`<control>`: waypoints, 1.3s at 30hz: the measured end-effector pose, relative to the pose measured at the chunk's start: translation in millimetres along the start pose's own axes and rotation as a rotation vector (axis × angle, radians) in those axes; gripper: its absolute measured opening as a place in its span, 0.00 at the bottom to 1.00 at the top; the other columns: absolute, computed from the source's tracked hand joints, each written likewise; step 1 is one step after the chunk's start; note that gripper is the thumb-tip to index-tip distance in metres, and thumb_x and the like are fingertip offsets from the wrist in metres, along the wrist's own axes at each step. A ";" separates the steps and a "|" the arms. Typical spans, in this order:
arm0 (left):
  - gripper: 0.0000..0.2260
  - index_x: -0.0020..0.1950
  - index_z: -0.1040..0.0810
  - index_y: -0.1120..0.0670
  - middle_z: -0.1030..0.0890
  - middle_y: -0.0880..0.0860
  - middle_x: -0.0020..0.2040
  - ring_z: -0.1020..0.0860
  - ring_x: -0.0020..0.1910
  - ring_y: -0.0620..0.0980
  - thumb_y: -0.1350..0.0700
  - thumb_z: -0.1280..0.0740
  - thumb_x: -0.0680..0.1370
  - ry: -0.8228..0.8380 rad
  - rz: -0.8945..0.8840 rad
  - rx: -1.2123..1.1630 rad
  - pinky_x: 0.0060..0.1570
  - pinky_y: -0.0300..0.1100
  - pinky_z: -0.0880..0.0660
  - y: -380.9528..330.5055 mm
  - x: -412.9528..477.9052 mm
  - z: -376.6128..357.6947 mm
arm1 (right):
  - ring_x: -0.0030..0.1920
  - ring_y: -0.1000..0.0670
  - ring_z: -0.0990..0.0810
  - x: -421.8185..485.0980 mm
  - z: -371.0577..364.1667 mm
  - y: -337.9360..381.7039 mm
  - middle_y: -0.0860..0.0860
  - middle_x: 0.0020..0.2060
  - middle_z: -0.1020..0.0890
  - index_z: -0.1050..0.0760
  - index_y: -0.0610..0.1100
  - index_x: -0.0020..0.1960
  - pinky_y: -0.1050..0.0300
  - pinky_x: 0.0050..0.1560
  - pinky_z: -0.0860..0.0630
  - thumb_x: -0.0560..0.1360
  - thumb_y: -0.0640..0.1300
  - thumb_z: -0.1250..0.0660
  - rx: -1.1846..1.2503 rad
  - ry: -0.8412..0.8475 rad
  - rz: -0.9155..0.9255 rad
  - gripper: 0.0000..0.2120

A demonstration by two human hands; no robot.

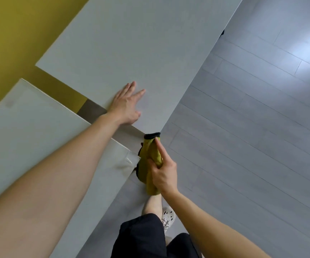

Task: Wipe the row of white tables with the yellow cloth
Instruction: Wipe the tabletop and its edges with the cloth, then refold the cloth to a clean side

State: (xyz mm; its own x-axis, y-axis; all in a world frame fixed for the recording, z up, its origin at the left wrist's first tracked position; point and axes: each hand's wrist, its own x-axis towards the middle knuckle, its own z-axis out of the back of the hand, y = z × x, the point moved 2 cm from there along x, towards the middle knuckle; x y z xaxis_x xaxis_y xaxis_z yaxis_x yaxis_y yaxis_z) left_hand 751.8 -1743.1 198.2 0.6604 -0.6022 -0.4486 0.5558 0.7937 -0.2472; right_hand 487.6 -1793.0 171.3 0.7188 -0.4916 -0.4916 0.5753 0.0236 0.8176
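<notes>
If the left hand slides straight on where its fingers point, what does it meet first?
Nothing, apparently: ahead of the left hand lies only bare white table top, up to the picture's edge.

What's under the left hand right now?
The left hand lies flat on the far white table, near its corner. Only bare tabletop shows around it; the patch beneath the palm is hidden.

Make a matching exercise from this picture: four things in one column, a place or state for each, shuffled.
1 left hand
2 right hand
3 yellow cloth
4 white shoe

A on the grey floor
B flat on the far table
C hanging beside the near table's corner
D gripping the cloth

Pairs: 1-B, 2-D, 3-C, 4-A
</notes>
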 end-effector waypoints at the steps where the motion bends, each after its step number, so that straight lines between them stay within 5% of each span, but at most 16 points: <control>1: 0.40 0.89 0.46 0.43 0.55 0.54 0.90 0.55 0.89 0.54 0.49 0.28 0.82 -0.016 0.011 -0.013 0.87 0.51 0.53 -1.4 -2.5 0.6 | 0.66 0.54 0.18 -5.7 14.7 -2.0 0.61 0.66 0.18 0.38 0.75 0.80 0.55 0.68 0.22 0.81 0.40 0.26 -0.059 0.047 -0.017 0.41; 4: 0.34 0.86 0.34 0.46 0.43 0.55 0.89 0.43 0.88 0.57 0.53 0.27 0.81 -0.071 0.060 -0.087 0.86 0.52 0.44 -10.4 -22.9 -0.6 | 0.58 0.55 0.20 0.0 67.3 10.6 0.63 0.63 0.22 0.38 0.62 0.83 0.57 0.59 0.24 0.81 0.43 0.25 -0.187 0.098 -0.064 0.38; 8: 0.24 0.76 0.23 0.50 0.20 0.53 0.74 0.23 0.73 0.55 0.63 0.31 0.80 -0.124 0.074 -0.478 0.76 0.52 0.28 -38.3 -67.9 -7.5 | 0.58 0.52 0.19 22.0 119.9 69.2 0.58 0.61 0.21 0.26 0.59 0.67 0.53 0.57 0.20 0.77 0.47 0.21 -0.304 0.089 0.019 0.23; 13: 0.50 0.86 0.39 0.38 0.33 0.43 0.84 0.37 0.79 0.41 0.50 0.14 0.71 0.164 0.018 -1.100 0.81 0.48 0.41 -52.4 -97.7 17.0 | 0.51 0.51 0.14 46.9 134.4 142.1 0.57 0.57 0.17 0.23 0.61 0.65 0.55 0.50 0.15 0.73 0.46 0.17 -0.441 0.324 0.143 0.26; 16: 0.38 0.76 0.24 0.38 0.20 0.41 0.73 0.24 0.72 0.40 0.46 0.13 0.69 0.161 -0.057 -1.031 0.79 0.49 0.30 -46.2 -92.3 54.1 | 0.54 0.51 0.14 58.9 125.7 176.9 0.55 0.59 0.17 0.21 0.60 0.69 0.56 0.53 0.16 0.74 0.46 0.18 -0.607 0.402 0.291 0.27; 18: 0.19 0.60 0.14 0.43 0.12 0.45 0.55 0.15 0.58 0.45 0.47 0.15 0.71 0.079 -0.038 -0.944 0.66 0.54 0.18 -40.9 -86.3 73.8 | 0.55 0.51 0.15 67.7 118.6 195.8 0.55 0.60 0.17 0.22 0.60 0.70 0.54 0.54 0.16 0.74 0.48 0.18 -0.653 0.410 0.357 0.28; 20: 0.13 0.56 0.13 0.44 0.12 0.45 0.49 0.15 0.52 0.46 0.47 0.17 0.73 0.030 -0.013 -0.806 0.58 0.48 0.16 -33.6 -84.1 86.7 | 0.54 0.51 0.15 78.6 109.3 208.4 0.55 0.62 0.17 0.26 0.59 0.72 0.54 0.55 0.16 0.75 0.53 0.19 -0.739 0.458 0.347 0.28; 23: 0.13 0.58 0.13 0.46 0.14 0.44 0.52 0.17 0.51 0.46 0.47 0.18 0.75 -0.025 0.033 -0.622 0.51 0.37 0.21 -17.3 -90.1 101.2 | 0.53 0.49 0.15 101.1 92.1 216.1 0.53 0.60 0.16 0.25 0.51 0.70 0.52 0.54 0.16 0.77 0.54 0.22 -0.870 0.548 0.273 0.24; 26: 0.15 0.60 0.12 0.46 0.13 0.45 0.54 0.17 0.53 0.46 0.48 0.18 0.74 0.051 0.109 -0.568 0.52 0.38 0.21 8.9 -103.6 105.6 | 0.53 0.50 0.15 125.9 68.2 225.9 0.54 0.52 0.14 0.18 0.50 0.62 0.46 0.57 0.15 0.77 0.46 0.25 -0.879 0.595 0.341 0.14; 29: 0.09 0.52 0.11 0.45 0.13 0.41 0.45 0.16 0.46 0.41 0.48 0.18 0.73 0.075 0.252 -0.651 0.43 0.35 0.22 41.1 -123.3 103.4 | 0.52 0.54 0.15 145.6 29.1 242.6 0.55 0.52 0.13 0.18 0.50 0.62 0.49 0.56 0.15 0.77 0.45 0.26 -0.834 0.663 0.480 0.14; 33: 0.07 0.39 0.15 0.45 0.18 0.42 0.35 0.21 0.37 0.41 0.46 0.20 0.68 -0.204 0.572 -0.839 0.33 0.34 0.30 70.5 -151.3 106.9 | 0.59 0.52 0.16 185.1 -14.7 268.9 0.53 0.61 0.16 0.18 0.50 0.66 0.49 0.59 0.16 0.80 0.52 0.25 -0.827 0.713 0.655 0.16; 39: 0.11 0.42 0.22 0.52 0.18 0.50 0.42 0.21 0.41 0.48 0.47 0.25 0.71 -0.550 0.996 -1.005 0.38 0.42 0.29 67.8 -148.5 83.7 | 0.64 0.43 0.17 269.0 -55.5 289.1 0.50 0.70 0.21 0.20 0.47 0.69 0.48 0.62 0.20 0.83 0.51 0.28 -1.061 0.800 0.797 0.17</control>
State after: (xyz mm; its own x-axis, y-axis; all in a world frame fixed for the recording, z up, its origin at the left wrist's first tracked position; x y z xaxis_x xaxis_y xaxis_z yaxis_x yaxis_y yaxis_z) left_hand 733.7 -1607.2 320.0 0.7742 0.4230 -0.4708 -0.6319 0.4742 -0.6130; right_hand 869.0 -1870.0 258.8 0.7781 0.5171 -0.3567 -0.2897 0.7992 0.5266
